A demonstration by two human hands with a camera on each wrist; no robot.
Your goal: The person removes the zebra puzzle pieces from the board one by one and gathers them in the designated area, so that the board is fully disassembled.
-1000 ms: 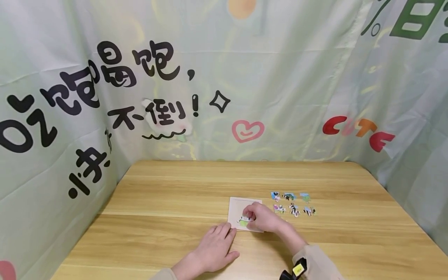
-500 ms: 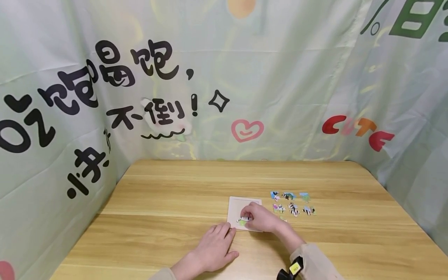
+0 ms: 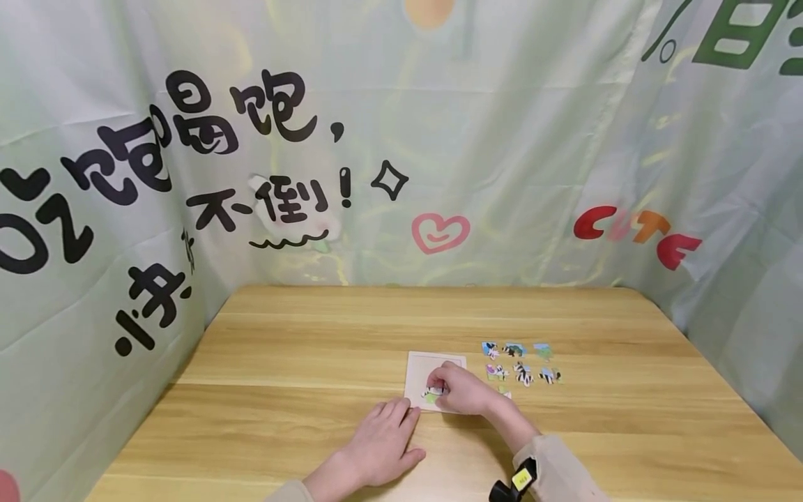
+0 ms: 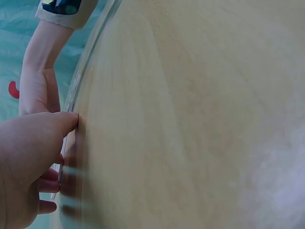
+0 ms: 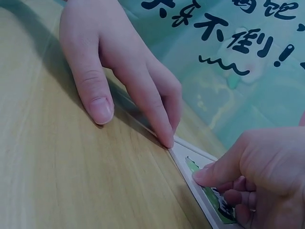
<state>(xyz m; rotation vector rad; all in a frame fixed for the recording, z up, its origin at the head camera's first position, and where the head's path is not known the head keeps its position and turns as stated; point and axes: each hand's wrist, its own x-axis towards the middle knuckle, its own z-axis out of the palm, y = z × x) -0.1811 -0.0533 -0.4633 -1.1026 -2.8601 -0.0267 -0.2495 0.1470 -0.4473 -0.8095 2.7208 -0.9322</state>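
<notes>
Wooden tabletop (image 3: pixel 301 390): right hand (image 3: pixel 463 390) fingertips pinch a thin, light, stiff green-and-striped cardboard puzzle piece (image 3: pixel 432 395) by its edges; flat left hand (image 3: pixel 384 443) fingers steady the square pale tray (image 3: pixel 419 367).

Puzzle tray (image 3: pixel 419 366) lies on the table (image 3: pixel 301 376); loose pieces (image 3: pixel 519 362) just right.

The bench (image 3: pixel 301 362) lies bare across its left half and far side, giving free passage there. Right of the puzzle board (image 3: pixel 419 368) the loose puzzle pieces (image 3: pixel 519 362) block a low sweep. Printed cloth walls (image 3: pixel 125 209) close off the left, back and right edges
</notes>
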